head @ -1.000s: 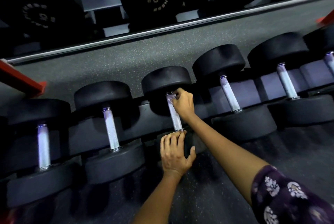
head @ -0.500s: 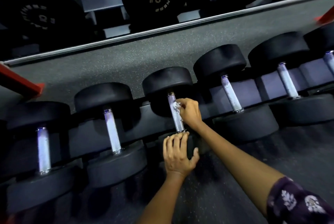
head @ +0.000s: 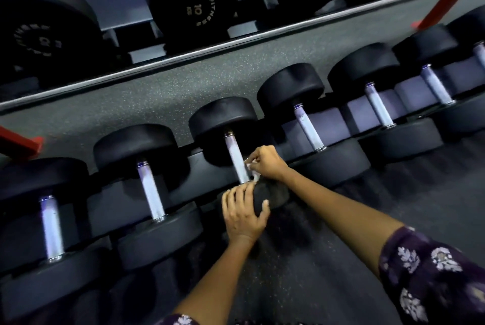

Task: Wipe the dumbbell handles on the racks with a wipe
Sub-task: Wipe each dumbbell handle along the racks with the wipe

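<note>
A row of black dumbbells with silver handles lies on the lower rack. My right hand [head: 265,163] pinches a small white wipe [head: 252,172] against the near end of the middle dumbbell's handle [head: 236,158]. My left hand [head: 242,213] grips the near black head [head: 271,194] of that same dumbbell, fingers spread over its top and thumb on its right side. The far head [head: 223,117] of this dumbbell is in full view.
Other dumbbells lie left [head: 151,190] and right [head: 307,127] of the middle one. An upper shelf [head: 183,55] holds larger dumbbells [head: 191,1]. Red rack posts [head: 18,142] show at left and top right. Speckled dark flooring lies below.
My right hand has slid the wipe down the handle from its far end to its near end. My left hand stays on the near head.
</note>
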